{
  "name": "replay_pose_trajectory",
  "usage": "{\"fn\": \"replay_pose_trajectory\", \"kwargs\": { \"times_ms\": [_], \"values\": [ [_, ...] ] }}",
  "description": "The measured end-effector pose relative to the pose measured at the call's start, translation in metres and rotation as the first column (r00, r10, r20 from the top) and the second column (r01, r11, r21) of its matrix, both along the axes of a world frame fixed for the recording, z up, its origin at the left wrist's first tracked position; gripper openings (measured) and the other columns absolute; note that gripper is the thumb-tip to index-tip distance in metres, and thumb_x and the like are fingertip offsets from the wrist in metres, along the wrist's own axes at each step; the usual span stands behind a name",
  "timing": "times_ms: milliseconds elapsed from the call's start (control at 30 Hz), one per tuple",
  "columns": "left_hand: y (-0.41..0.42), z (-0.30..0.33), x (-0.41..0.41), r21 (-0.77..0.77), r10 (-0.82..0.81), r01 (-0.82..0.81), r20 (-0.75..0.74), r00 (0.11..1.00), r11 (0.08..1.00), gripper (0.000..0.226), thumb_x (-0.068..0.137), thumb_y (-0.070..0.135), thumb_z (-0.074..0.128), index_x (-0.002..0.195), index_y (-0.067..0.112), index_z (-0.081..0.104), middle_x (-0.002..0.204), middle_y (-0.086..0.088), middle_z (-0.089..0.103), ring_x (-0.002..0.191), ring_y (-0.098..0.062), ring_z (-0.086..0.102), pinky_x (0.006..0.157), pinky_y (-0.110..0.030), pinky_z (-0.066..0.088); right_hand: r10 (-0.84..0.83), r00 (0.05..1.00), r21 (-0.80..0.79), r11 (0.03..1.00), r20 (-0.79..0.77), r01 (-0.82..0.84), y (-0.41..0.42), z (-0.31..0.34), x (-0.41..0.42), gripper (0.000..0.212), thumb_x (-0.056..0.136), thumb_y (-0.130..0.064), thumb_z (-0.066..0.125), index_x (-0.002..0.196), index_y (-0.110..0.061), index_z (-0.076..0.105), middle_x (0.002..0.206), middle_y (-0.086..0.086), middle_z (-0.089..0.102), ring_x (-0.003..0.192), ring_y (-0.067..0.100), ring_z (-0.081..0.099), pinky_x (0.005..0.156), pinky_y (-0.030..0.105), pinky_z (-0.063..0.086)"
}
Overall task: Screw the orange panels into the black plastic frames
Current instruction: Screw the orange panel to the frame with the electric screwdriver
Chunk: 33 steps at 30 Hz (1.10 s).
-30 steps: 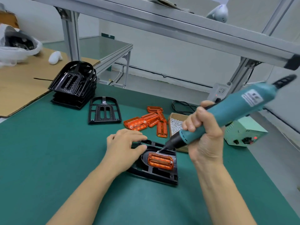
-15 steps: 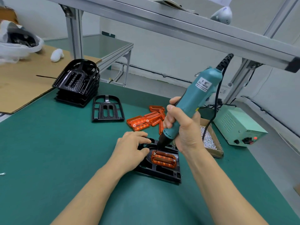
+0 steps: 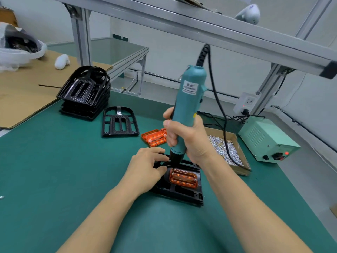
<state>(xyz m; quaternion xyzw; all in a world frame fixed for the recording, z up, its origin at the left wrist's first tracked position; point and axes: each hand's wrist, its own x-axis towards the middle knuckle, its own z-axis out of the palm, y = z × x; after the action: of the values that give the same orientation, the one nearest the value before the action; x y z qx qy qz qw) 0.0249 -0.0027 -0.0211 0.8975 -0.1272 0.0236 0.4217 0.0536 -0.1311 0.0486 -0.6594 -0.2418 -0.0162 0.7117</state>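
Now the right hand (image 3: 189,139) grips the screwdriver (image 3: 187,106) nearly upright, its tip at the upper-left corner of the orange panel (image 3: 183,178) seated in the black frame (image 3: 182,194) at about 6 o'clock on the surface (image 3: 54,179). The left hand (image 3: 145,168) curls over the frame's left edge, steadying it. If the tip sits crooked, and the bit is too small to judge, it could slip and scar the panel. Half a second earlier the screwdriver leaned to 1 o'clock.
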Motion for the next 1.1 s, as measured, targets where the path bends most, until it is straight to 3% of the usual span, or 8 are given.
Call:
{"fn": "replay_pose_trajectory", "kwargs": {
  "times_ms": [100,367,700,933,1100],
  "values": [
    [0.001,-0.001,0.001,0.010,-0.045,0.045,0.000,0.999,0.999,0.028,0.086,0.018,0.063,0.113,0.023,0.071,0.131,0.018,0.054,0.126,-0.012,0.044,0.105,-0.039,0.036,0.091,0.996,-0.026,0.996,-0.002,-0.091,0.002,-0.001,0.001,0.016,0.082,-0.001,0.060,0.089,-0.015,0.061,0.045,-0.003,0.047,0.038,0.013,0.039,0.047,0.022,0.039],
    [0.000,-0.002,-0.001,-0.010,0.031,-0.031,-0.005,1.000,0.999,0.030,0.088,0.018,0.063,0.117,0.025,0.068,0.136,0.017,0.050,0.130,-0.010,0.037,0.110,-0.037,0.031,0.006,1.000,0.045,0.999,0.020,-0.007,-0.010,-0.007,0.001,0.023,0.079,-0.009,0.065,0.099,-0.014,0.055,0.047,-0.003,0.049,0.041,0.014,0.042,0.050,0.025,0.041],
    [-0.001,-0.003,0.000,-0.009,0.024,-0.024,0.011,1.000,1.000,0.030,0.088,0.016,0.063,0.116,0.024,0.068,0.136,0.017,0.051,0.129,-0.010,0.037,0.108,-0.036,0.033,0.052,0.997,0.067,0.996,0.050,-0.056,-0.015,-0.009,-0.005,0.015,0.077,-0.012,0.066,0.080,-0.017,0.052,0.046,-0.003,0.047,0.041,0.014,0.041,0.050,0.025,0.041],
    [-0.001,-0.005,-0.001,-0.040,0.027,-0.025,0.034,0.999,0.999,0.029,0.088,0.014,0.063,0.114,0.023,0.070,0.133,0.017,0.052,0.128,-0.006,0.036,0.103,-0.024,0.030,0.049,0.998,0.082,0.995,0.037,-0.052,-0.014,-0.009,-0.009,0.024,0.077,-0.014,0.069,0.096,-0.013,0.053,0.049,-0.003,0.050,0.042,0.014,0.044,0.052,0.027,0.044],
    [-0.001,-0.003,-0.001,-0.027,0.017,-0.016,0.025,1.000,0.999,0.030,0.089,0.013,0.061,0.114,0.026,0.070,0.133,0.018,0.051,0.128,-0.005,0.035,0.104,-0.025,0.030,-0.108,0.992,0.287,0.954,0.059,0.087,-0.023,0.010,-0.014,0.020,0.080,-0.002,0.064,0.091,-0.018,0.059,0.050,-0.003,0.047,0.042,0.014,0.042,0.051,0.026,0.043]
  ]
}}
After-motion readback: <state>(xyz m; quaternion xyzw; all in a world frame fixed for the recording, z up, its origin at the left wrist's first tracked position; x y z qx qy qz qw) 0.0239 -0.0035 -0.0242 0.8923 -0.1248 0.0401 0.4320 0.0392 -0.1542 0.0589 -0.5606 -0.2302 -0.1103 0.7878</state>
